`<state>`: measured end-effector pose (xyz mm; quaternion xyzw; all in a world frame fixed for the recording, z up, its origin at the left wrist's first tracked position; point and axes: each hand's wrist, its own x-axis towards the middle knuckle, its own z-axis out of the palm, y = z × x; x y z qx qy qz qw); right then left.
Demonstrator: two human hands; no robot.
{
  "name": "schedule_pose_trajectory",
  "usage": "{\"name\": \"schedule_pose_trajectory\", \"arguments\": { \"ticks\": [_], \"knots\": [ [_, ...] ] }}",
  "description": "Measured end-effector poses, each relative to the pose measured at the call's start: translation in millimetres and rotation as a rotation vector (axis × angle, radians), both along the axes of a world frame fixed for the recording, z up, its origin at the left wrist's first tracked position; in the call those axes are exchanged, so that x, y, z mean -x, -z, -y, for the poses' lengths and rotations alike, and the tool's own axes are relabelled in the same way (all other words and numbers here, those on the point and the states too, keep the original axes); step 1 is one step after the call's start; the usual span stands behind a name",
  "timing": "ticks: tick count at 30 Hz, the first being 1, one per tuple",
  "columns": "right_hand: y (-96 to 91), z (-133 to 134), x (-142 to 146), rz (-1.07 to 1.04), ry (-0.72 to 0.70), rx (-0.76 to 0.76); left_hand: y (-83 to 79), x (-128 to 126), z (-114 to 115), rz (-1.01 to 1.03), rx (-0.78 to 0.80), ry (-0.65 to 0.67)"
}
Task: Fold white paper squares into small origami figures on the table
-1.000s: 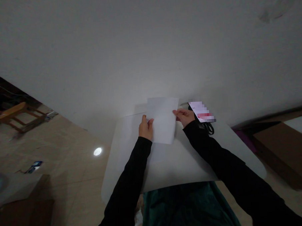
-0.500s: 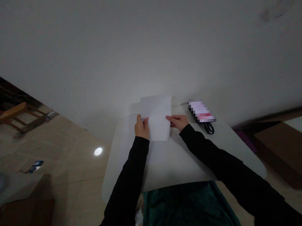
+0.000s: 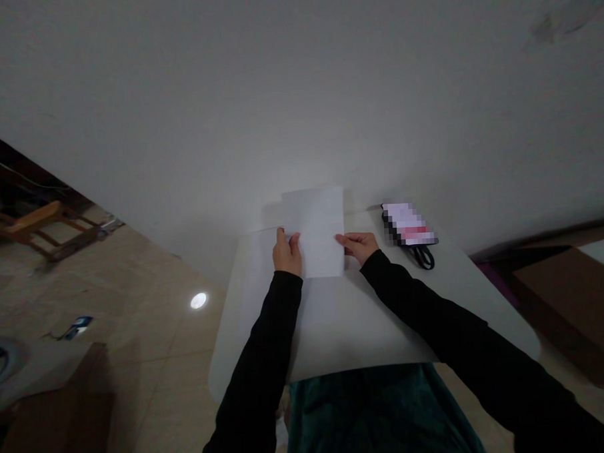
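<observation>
A white sheet of paper (image 3: 317, 229) is held up over the table between my two hands. My left hand (image 3: 286, 252) grips its left edge, thumb on the near face and the other fingers mostly hidden behind. At the right edge, my right hand (image 3: 357, 245) pinches the sheet between thumb and fingers. Beneath it, more white paper (image 3: 258, 275) lies flat on the white table (image 3: 386, 329), showing to the left of and below the held sheet.
On the table's right side lies a badge-like item (image 3: 409, 223) with a black cord (image 3: 424, 256), its face blurred out. A pale wall (image 3: 297, 106) rises behind the table. Brown boxes (image 3: 575, 301) stand to the right. A wooden chair (image 3: 42, 224) is at the far left.
Both hands keep hold of the sheet. Its lower right corner looks straighter and its bottom edge sits slightly higher. The whole view has shifted a little.
</observation>
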<state>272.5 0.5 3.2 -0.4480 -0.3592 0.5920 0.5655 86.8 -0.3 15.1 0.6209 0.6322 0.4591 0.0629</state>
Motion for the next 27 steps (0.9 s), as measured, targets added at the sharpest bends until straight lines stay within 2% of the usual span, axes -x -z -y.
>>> {"name": "schedule_pose_trajectory", "arguments": {
  "ticks": [3,8,14,23,27],
  "knots": [
    [5.1,0.5,2.1,0.0,0.011,0.005,2.3,-0.4,-0.3,-0.004,-0.01,-0.008],
    [10.8,2.7,7.3,0.008,-0.095,0.006,6.7,3.0,-2.8,0.039,0.004,-0.031],
    [14.0,4.2,10.1,0.021,-0.039,0.007,5.4,3.5,-3.0,0.065,-0.001,-0.04],
    [15.1,5.4,12.2,0.019,-0.029,0.047,4.0,7.8,-3.3,0.145,-0.06,-0.023],
    [12.7,7.1,12.4,0.037,-0.086,0.068,3.3,13.2,-5.4,0.2,-0.087,-0.061]
  ]
}}
